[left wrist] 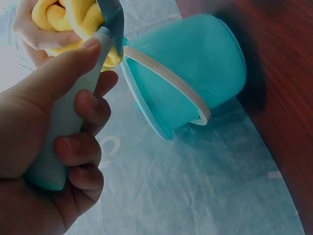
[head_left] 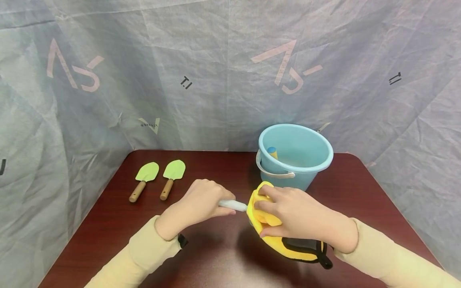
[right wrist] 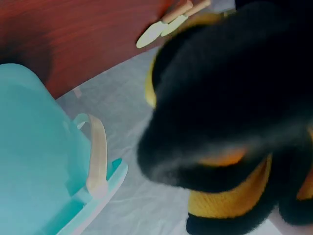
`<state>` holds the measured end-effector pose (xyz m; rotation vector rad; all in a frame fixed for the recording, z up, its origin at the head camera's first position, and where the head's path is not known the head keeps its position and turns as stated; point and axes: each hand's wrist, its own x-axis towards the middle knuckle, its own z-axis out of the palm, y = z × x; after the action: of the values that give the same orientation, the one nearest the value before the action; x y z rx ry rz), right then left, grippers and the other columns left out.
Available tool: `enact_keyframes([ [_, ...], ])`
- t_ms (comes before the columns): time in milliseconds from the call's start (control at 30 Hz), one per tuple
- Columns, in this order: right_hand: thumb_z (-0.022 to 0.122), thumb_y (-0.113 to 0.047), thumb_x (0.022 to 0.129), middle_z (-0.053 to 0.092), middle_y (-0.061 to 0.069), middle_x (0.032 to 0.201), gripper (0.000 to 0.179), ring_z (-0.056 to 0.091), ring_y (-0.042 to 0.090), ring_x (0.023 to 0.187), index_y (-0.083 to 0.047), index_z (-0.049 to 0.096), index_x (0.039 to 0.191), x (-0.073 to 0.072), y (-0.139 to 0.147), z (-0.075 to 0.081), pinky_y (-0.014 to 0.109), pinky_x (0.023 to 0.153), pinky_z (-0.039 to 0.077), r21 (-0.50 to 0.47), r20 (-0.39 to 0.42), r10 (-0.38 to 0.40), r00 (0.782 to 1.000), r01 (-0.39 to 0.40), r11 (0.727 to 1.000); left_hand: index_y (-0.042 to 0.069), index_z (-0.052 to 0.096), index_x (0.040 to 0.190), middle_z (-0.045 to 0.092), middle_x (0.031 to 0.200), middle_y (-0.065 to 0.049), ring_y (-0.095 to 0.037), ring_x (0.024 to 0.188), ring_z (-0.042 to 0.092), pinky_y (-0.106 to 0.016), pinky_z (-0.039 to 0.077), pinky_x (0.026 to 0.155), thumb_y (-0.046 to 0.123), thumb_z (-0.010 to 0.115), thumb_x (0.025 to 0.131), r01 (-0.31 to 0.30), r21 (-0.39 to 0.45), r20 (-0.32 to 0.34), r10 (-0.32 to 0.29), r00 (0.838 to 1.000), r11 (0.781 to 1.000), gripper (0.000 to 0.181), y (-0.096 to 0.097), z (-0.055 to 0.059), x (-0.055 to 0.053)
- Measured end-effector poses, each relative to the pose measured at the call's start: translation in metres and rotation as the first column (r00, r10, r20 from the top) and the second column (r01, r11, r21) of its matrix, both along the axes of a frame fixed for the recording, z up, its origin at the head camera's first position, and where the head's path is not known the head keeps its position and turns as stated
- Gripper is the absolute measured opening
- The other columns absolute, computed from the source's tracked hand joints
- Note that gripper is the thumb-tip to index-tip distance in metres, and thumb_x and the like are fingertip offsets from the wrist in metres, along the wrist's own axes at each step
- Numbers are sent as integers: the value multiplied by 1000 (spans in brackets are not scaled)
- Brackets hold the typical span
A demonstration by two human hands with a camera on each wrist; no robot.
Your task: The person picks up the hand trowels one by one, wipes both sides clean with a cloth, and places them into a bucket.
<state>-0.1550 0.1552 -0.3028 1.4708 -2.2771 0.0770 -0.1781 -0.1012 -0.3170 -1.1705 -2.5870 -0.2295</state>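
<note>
Fingers [left wrist: 92, 108] of left hand [head_left: 202, 203] round handle [left wrist: 64, 120]

In the head view, the tool [head_left: 234, 205] partly hidden by yellow fabric [head_left: 271, 218], the blue-topped stick [head_left: 272, 152] by the bucket [head_left: 302, 180].

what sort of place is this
Probably a makeshift booth or filming corner: printed grey sheeting hangs on three sides of a dark red tabletop, where a light blue bucket stands.

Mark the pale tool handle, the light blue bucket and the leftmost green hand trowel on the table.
Pale tool handle [left wrist: 68, 116]: left wrist view, middle of the grip.
Light blue bucket [left wrist: 195, 63]: left wrist view, outer wall.
Leftmost green hand trowel [head_left: 147, 172]: head view, blade.
</note>
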Motion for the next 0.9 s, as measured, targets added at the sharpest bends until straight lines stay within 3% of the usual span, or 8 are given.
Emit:
enact_keyframes([
  [133, 74, -64, 65, 51, 0, 101, 62, 51, 11, 70, -17, 60, 104, 3, -3, -5, 26, 60, 46, 46, 4, -56, 998, 55, 997, 30, 70, 79, 58, 63, 18, -4, 49, 39, -21, 28, 41, 42, 78, 73, 1, 2, 4, -1, 1000, 1000, 16, 3, 1, -1],
  [233, 81, -56, 60, 52, 3, 105, 66, 53, 14, 72, -15, 58, 107, 4, -4, -7, 28, 61, 47, 79, -19, -80, 997, 81, 994, 30, 70, 79, 57, 63, 18, -4, 49, 40, -21, 29, 41, 42, 78, 73, -4, -2, 10, 4, 1000, 1000, 15, 5, 1, -2],
  [533, 86, -31, 57, 54, 1, 102, 56, 52, 15, 71, -14, 59, 103, 1, -2, -10, 27, 61, 45, 130, -102, -54, 993, 67, 989, 29, 71, 80, 60, 64, 18, -4, 49, 41, -21, 30, 42, 42, 78, 73, -15, -2, 28, 15, 999, 1000, 16, 5, 0, -3],
  [900, 87, -28, 59, 58, -5, 99, 48, 52, 14, 81, -20, 66, 101, 3, 7, -5, 24, 59, 41, 218, -106, -22, 994, 45, 975, 29, 72, 82, 61, 66, 17, -3, 49, 40, -19, 30, 42, 42, 78, 73, -8, 2, 31, 8, 999, 1000, 17, 1, -5, -3],
])
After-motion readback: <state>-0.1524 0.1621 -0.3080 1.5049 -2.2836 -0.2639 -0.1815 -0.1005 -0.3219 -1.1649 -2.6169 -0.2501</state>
